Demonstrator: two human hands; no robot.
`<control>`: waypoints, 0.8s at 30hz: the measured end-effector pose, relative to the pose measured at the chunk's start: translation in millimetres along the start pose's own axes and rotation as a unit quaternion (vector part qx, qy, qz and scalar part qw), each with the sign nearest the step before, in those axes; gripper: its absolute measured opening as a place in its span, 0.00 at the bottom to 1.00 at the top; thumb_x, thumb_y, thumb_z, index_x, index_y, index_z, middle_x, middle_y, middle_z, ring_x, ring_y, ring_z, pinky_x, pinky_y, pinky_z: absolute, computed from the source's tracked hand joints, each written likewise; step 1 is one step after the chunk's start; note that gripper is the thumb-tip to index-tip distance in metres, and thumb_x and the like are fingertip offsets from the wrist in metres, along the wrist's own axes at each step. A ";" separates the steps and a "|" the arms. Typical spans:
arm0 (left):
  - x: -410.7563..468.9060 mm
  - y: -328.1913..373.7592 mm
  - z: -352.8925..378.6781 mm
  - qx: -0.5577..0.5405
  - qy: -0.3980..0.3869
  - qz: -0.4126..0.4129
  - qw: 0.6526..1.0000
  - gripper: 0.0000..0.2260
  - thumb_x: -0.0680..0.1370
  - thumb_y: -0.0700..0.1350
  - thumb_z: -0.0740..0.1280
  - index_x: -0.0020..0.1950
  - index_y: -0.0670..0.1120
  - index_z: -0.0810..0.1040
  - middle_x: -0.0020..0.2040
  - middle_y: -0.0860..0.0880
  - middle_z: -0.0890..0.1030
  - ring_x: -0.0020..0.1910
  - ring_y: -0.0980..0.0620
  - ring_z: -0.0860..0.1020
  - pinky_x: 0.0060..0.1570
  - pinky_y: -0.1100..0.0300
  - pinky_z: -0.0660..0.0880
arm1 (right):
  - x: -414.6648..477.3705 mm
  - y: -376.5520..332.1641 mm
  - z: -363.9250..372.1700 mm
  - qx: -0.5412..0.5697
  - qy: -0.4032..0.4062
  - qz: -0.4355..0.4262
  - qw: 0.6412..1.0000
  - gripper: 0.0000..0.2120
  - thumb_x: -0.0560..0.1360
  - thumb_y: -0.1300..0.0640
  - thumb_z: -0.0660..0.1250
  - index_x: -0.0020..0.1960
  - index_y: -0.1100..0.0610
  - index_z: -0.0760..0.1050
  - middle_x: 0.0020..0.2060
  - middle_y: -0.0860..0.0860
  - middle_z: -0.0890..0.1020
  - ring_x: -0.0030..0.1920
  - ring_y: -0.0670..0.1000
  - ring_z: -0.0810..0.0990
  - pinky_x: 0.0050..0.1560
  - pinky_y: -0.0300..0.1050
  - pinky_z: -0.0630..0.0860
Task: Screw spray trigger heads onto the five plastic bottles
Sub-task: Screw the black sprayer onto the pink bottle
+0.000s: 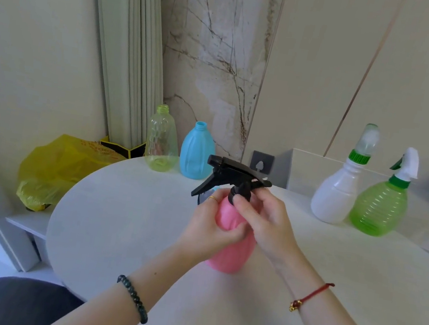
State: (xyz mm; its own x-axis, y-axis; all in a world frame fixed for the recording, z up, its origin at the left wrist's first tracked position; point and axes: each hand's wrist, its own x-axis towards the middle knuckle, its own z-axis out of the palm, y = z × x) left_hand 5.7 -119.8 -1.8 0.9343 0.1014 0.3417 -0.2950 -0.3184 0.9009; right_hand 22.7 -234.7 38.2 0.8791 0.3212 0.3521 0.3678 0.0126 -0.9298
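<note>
A pink bottle is held upright above the counter in the left hand, while the collar of its black trigger head is pinched by the right hand.

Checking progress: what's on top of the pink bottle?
A black trigger head sits on the pink bottle. The right hand grips its collar, hiding the threads.
</note>
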 end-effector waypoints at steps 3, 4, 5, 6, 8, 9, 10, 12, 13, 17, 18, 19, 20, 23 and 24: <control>-0.9 1.4 1.1 -0.014 0.008 -0.003 1.000 0.17 0.65 0.48 0.68 0.52 0.58 0.71 0.43 0.60 0.79 0.43 0.69 0.77 0.40 0.77 0.71 | -2.8 2.4 -2.4 0.035 0.027 -0.010 0.999 0.12 0.70 0.68 0.68 0.45 0.51 0.78 0.39 0.43 0.85 0.45 0.41 0.82 0.47 0.34 0.75; -0.7 1.7 1.7 -0.019 0.008 -0.003 1.000 0.17 0.65 0.48 0.68 0.53 0.57 0.71 0.44 0.60 0.80 0.44 0.69 0.78 0.42 0.76 0.71 | -2.2 3.7 0.1 0.032 0.051 -0.013 0.998 0.14 0.67 0.68 0.71 0.45 0.51 0.76 0.40 0.45 0.84 0.45 0.43 0.82 0.48 0.35 0.76; -0.5 1.6 1.9 -0.022 0.007 -0.002 1.000 0.18 0.65 0.47 0.68 0.54 0.56 0.72 0.45 0.59 0.80 0.46 0.68 0.78 0.45 0.74 0.72 | -1.5 5.4 2.7 0.022 0.071 -0.011 0.997 0.16 0.65 0.67 0.73 0.47 0.52 0.75 0.42 0.47 0.83 0.46 0.45 0.81 0.50 0.37 0.76; -0.6 1.7 1.9 -0.020 0.005 -0.001 1.000 0.18 0.65 0.47 0.68 0.54 0.56 0.72 0.47 0.59 0.80 0.48 0.67 0.78 0.48 0.73 0.73 | -1.1 6.5 4.8 0.012 0.078 -0.004 0.997 0.18 0.64 0.66 0.75 0.49 0.52 0.74 0.44 0.49 0.82 0.48 0.46 0.81 0.52 0.39 0.76; -0.9 1.8 1.3 -0.014 0.001 -0.001 1.000 0.19 0.65 0.48 0.68 0.55 0.56 0.71 0.48 0.59 0.80 0.49 0.66 0.78 0.50 0.71 0.74 | -2.6 7.6 5.1 0.009 0.051 0.007 0.999 0.19 0.66 0.63 0.73 0.54 0.52 0.74 0.49 0.49 0.81 0.53 0.47 0.79 0.56 0.43 0.75; -0.9 1.5 1.2 -0.015 0.001 -0.003 1.000 0.19 0.65 0.48 0.68 0.55 0.56 0.72 0.48 0.59 0.80 0.48 0.67 0.78 0.48 0.72 0.74 | -3.7 7.8 3.5 0.022 0.024 0.003 0.999 0.18 0.68 0.62 0.71 0.56 0.52 0.74 0.51 0.48 0.82 0.55 0.47 0.79 0.58 0.42 0.74; -1.0 1.4 1.0 -0.016 0.002 -0.006 1.000 0.19 0.65 0.48 0.68 0.56 0.55 0.72 0.47 0.59 0.80 0.47 0.67 0.78 0.46 0.73 0.73 | -5.0 7.8 2.1 0.034 0.006 -0.005 0.999 0.16 0.70 0.63 0.69 0.57 0.52 0.75 0.51 0.47 0.82 0.56 0.46 0.79 0.58 0.39 0.74; -1.3 1.8 1.7 -0.021 0.008 -0.008 1.000 0.19 0.65 0.48 0.68 0.56 0.54 0.72 0.46 0.60 0.80 0.46 0.68 0.77 0.44 0.76 0.72 | -5.6 8.6 1.0 0.045 0.027 -0.013 0.999 0.16 0.70 0.67 0.68 0.52 0.50 0.76 0.49 0.47 0.83 0.53 0.45 0.81 0.55 0.38 0.74; -1.2 1.8 2.1 -0.022 0.010 -0.008 1.000 0.19 0.65 0.48 0.68 0.55 0.54 0.72 0.45 0.60 0.80 0.46 0.69 0.77 0.44 0.76 0.71 | -4.5 9.3 1.9 0.048 0.054 -0.010 0.997 0.17 0.68 0.68 0.70 0.50 0.49 0.76 0.46 0.48 0.84 0.51 0.45 0.81 0.53 0.39 0.75; -1.3 2.2 2.2 -0.019 0.007 -0.014 1.000 0.19 0.65 0.50 0.69 0.54 0.56 0.72 0.47 0.61 0.80 0.48 0.69 0.77 0.45 0.77 0.71 | -1.8 9.8 7.8 0.027 0.055 0.001 0.998 0.17 0.68 0.64 0.71 0.50 0.47 0.75 0.46 0.47 0.83 0.52 0.44 0.80 0.56 0.39 0.74; -1.3 2.2 1.9 -0.019 0.003 -0.017 1.000 0.21 0.65 0.50 0.69 0.57 0.53 0.72 0.48 0.60 0.80 0.48 0.69 0.77 0.44 0.77 0.71 | -1.7 9.3 7.5 0.027 0.037 0.002 0.999 0.15 0.69 0.64 0.70 0.50 0.46 0.77 0.47 0.46 0.83 0.53 0.44 0.80 0.56 0.38 0.74; -1.3 2.7 1.9 -0.017 0.002 -0.019 1.000 0.22 0.65 0.50 0.69 0.59 0.52 0.72 0.48 0.60 0.80 0.48 0.69 0.77 0.44 0.77 0.71 | -1.6 8.8 6.4 0.031 0.029 0.002 0.999 0.14 0.70 0.64 0.68 0.49 0.46 0.78 0.48 0.46 0.84 0.53 0.45 0.80 0.56 0.37 0.74; -1.7 2.9 2.0 -0.017 0.004 -0.020 1.000 0.22 0.65 0.49 0.69 0.58 0.52 0.72 0.48 0.61 0.79 0.48 0.70 0.77 0.43 0.78 0.70 | -1.2 7.9 5.7 0.036 0.030 0.004 0.999 0.15 0.71 0.65 0.68 0.48 0.46 0.79 0.47 0.45 0.85 0.53 0.44 0.81 0.55 0.37 0.75; -3.4 4.7 2.5 -0.004 0.020 -0.024 0.999 0.15 0.64 0.48 0.70 0.47 0.60 0.72 0.40 0.68 0.80 0.44 0.74 0.76 0.39 0.80 0.69 | -1.3 7.0 6.7 0.044 0.057 0.005 0.997 0.17 0.68 0.67 0.70 0.42 0.45 0.81 0.40 0.41 0.86 0.48 0.42 0.82 0.49 0.34 0.76; -4.3 6.0 2.6 0.004 0.024 -0.025 0.999 0.14 0.64 0.48 0.71 0.44 0.61 0.71 0.39 0.72 0.79 0.42 0.75 0.75 0.38 0.80 0.68 | -1.9 6.3 8.8 0.045 0.068 0.004 0.997 0.18 0.68 0.68 0.70 0.40 0.43 0.81 0.39 0.40 0.85 0.46 0.41 0.82 0.47 0.31 0.75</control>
State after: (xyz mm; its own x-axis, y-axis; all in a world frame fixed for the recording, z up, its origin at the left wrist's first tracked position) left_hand 0.5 -124.6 1.4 0.9372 0.1622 0.3089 -0.2465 -0.3188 0.9152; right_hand 20.6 -227.0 30.7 0.9171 0.1898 0.3506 0.3379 0.0968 -0.9362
